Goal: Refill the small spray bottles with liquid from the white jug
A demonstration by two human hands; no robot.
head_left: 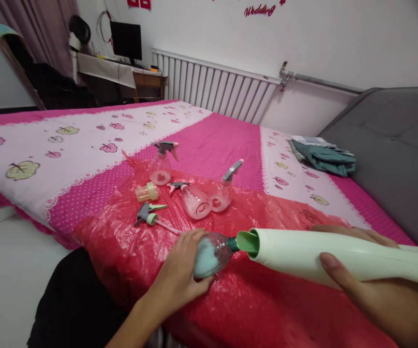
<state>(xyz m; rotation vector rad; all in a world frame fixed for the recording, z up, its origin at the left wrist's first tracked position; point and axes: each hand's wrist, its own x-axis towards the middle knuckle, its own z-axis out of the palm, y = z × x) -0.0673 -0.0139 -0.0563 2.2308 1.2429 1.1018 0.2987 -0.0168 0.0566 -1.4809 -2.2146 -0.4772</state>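
Note:
My left hand is closed around a clear bottle with pale blue-green contents, tilted with its dark green neck to the right. My right hand grips a long pale green tube-like thing, whose kind I cannot make out. A green scoop-shaped lip at the tube's open end meets the bottle's mouth. Just beyond my left hand lies a grey and green spray trigger head with a thin dip tube. Farther back are a standing pink spray bottle, a lying one and a third, tilted one.
A crumpled red plastic sheet covers the near part of the bed. A small yellowish container lies by the spray bottles. Folded cloths rest by the grey headboard. A radiator and a desk stand behind.

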